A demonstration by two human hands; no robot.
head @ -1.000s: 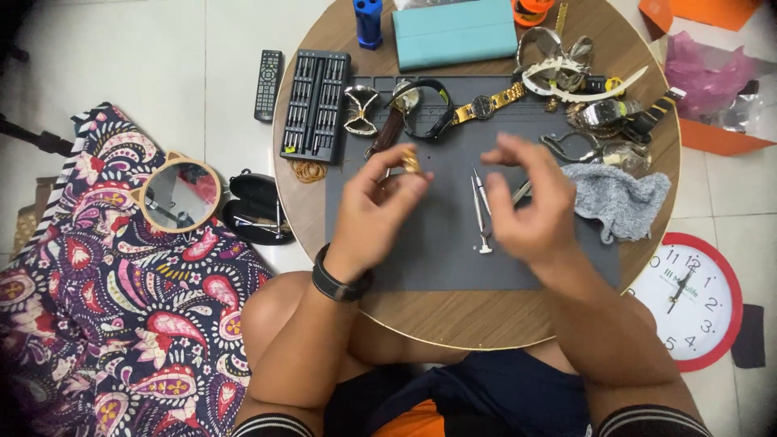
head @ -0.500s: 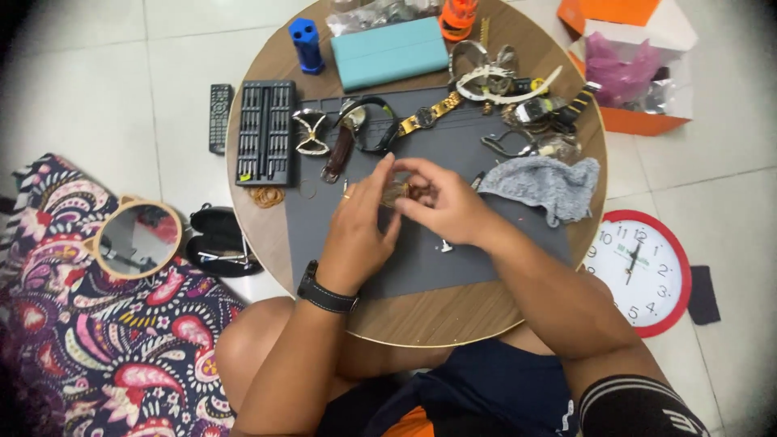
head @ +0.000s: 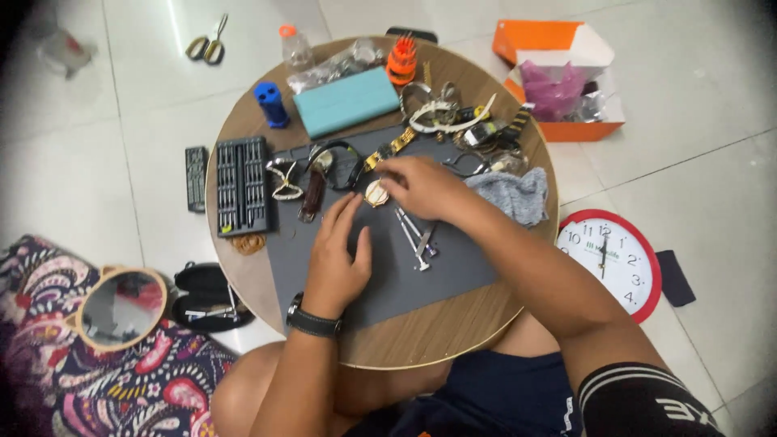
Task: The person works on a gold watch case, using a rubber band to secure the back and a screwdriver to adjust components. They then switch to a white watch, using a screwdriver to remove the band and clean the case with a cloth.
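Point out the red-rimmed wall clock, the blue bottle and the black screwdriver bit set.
red-rimmed wall clock (head: 609, 260): head view, on the white dial.
blue bottle (head: 271, 105): head view, on its body.
black screwdriver bit set (head: 242, 185): head view, on the middle rows of bits.

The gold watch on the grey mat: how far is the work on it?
Done: tools lie laid out on the grey mat. In hand: the right hand grips the gold watch; the left hand rests beside it. Left: other watches lie piled beyond.
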